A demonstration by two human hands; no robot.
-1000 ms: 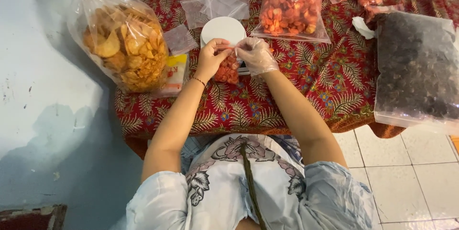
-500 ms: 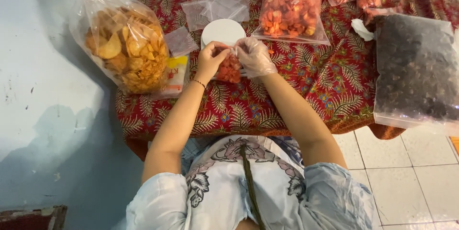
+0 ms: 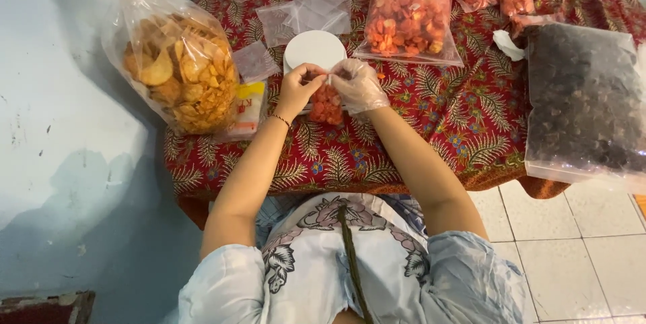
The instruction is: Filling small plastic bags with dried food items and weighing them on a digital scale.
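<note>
On the red cloth (image 3: 431, 135), both hands – left (image 3: 301, 88) bare, right (image 3: 359, 85) gloved – are pinching the top of a small bag (image 3: 326, 103) (orange snacks inside). A loose pinch could be spilling them.

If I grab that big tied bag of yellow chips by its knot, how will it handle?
The big bag of yellow chips would probably feel light for its bulk: loose, airy pieces. Its thin clear film looks floppy, so it would likely sag and swing. The chips seem brittle; squeezing could crush them.
</note>
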